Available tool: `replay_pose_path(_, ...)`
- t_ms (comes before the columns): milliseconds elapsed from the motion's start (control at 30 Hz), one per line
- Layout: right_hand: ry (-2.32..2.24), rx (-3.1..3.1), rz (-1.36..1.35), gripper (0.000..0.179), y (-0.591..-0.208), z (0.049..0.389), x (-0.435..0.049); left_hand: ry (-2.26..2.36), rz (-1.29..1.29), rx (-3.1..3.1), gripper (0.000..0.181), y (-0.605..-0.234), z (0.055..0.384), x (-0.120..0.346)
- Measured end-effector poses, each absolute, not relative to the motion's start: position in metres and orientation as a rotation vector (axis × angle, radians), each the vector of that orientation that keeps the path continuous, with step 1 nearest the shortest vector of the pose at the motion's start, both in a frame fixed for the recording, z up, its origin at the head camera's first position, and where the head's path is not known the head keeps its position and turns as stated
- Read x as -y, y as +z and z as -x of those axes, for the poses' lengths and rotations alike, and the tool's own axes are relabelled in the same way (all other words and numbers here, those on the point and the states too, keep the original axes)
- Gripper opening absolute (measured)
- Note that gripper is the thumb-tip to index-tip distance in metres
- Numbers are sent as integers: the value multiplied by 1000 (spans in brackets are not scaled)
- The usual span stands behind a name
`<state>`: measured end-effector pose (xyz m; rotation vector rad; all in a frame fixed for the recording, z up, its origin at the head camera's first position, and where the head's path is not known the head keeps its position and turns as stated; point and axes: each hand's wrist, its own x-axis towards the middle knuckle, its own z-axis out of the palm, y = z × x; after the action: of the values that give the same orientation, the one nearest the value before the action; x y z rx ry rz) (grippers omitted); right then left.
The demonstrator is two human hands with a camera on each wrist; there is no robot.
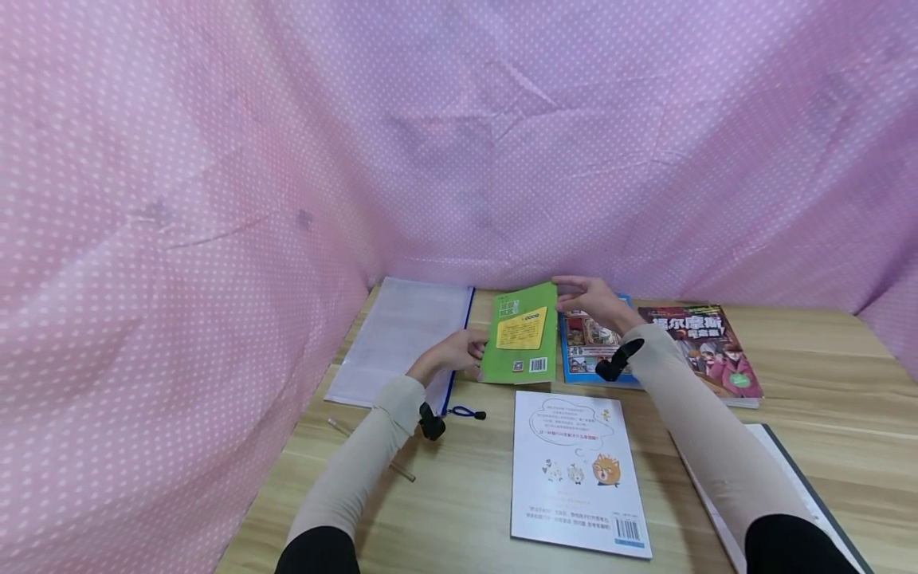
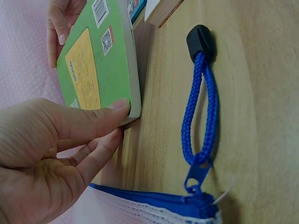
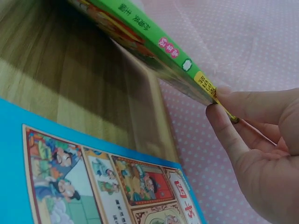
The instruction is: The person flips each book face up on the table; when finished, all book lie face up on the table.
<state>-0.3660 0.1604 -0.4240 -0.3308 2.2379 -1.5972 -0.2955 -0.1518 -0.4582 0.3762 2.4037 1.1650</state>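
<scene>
A green book (image 1: 547,339) with a yellow text panel and a barcode is held between both hands at the back of the table, its right side tilted up. My left hand (image 1: 462,351) pinches its lower left corner, thumb on the cover and fingers beneath, as the left wrist view shows. At the upper right corner my right hand (image 1: 591,301) pinches the spine end between thumb and fingers. Below that hand a blue comic-style book (image 3: 70,135) lies flat. Left of the green book is a white mesh zipper pouch (image 1: 409,335) with a blue cord pull (image 2: 201,107).
A white book (image 1: 574,478) with cartoon animals lies at the front middle. Further right are a dark picture-cover book (image 1: 731,359) and a dark-edged white board or folder (image 1: 796,470), partly under the right arm. A thin stick or pencil (image 1: 403,472) passes beneath the left forearm. Pink dotted cloth (image 1: 459,143) hangs behind.
</scene>
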Motion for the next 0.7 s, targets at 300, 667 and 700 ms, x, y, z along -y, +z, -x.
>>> replay_pose_path(300,-1607,-2233,352,65,-417,364,-160,1174,-380,-2388,64,-461,291,148)
replay_pose_path(667,-1573,-2254,387,65,-401,366,-157,1236,-415,-2319,68,-464,291,144)
replay_pose_path(700,-1570,-2258,385,65,-400,367,-157,1243,-419,-2307,70,-465,291,144)
